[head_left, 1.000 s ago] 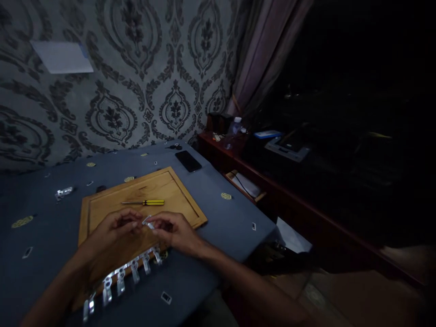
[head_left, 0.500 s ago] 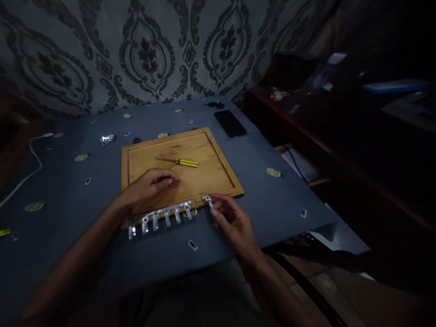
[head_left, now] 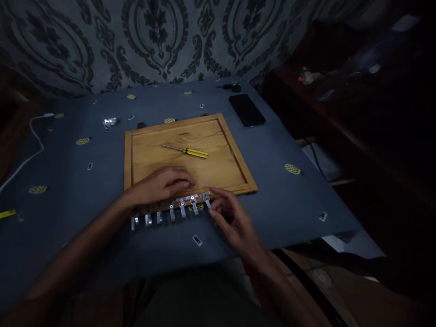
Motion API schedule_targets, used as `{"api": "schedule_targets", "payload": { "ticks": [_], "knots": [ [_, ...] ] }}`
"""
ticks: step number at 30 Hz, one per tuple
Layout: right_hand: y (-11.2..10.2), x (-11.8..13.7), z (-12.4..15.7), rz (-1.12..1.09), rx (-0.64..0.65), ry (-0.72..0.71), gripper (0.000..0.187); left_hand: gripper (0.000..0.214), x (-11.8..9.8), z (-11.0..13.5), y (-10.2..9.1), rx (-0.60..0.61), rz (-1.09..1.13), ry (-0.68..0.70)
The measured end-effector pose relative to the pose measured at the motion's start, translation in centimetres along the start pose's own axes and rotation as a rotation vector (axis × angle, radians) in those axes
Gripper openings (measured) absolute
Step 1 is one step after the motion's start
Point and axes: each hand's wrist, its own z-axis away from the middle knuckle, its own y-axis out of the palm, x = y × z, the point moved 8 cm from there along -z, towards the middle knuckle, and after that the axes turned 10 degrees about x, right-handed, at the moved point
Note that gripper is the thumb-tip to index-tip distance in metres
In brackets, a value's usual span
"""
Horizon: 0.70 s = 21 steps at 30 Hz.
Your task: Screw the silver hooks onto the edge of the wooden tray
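Observation:
A framed wooden board (head_left: 177, 170) lies on the table, probably a cabinet door. Along its near edge stands a row of silver metal hinges (head_left: 182, 209), several of them, their arms pointing toward me. My right hand (head_left: 233, 218) pinches the rightmost hinge (head_left: 205, 198) between thumb and fingers at the board's edge. My left hand (head_left: 163, 184) rests on the board's lower left, behind the row, fingers loosely bent and thumb apart; I see nothing in it. A yellow and black screwdriver (head_left: 195, 152) lies mid-board, its tip to the left.
Beyond the board's right corner lies a black phone (head_left: 247, 110), with keys (head_left: 233, 86) behind it. More shiny metal pieces (head_left: 110, 122) sit at the back left. A white cable (head_left: 34, 131) runs along the left side. A dark red piece of furniture (head_left: 293, 95) stands to the right.
The view has shifted. My right hand has brought its hinge leftward, close to the neighbouring one. My left hand has slid right along the board, nearer the hinges.

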Motion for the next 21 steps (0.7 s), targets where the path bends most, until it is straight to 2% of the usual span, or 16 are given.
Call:
{"api": "schedule_targets", "payload": {
  "ticks": [5, 21],
  "knots": [
    [0.4, 0.2, 0.1, 0.006, -0.011, 0.002, 0.035, 0.028, -0.9, 0.0, 0.5, 0.037, -0.073, 0.031],
    [0.9, -0.1, -0.2, -0.028, 0.023, 0.031, 0.036, 0.027, -1.7, -0.1, 1.4, 0.080, -0.156, 0.034]
  ]
}}
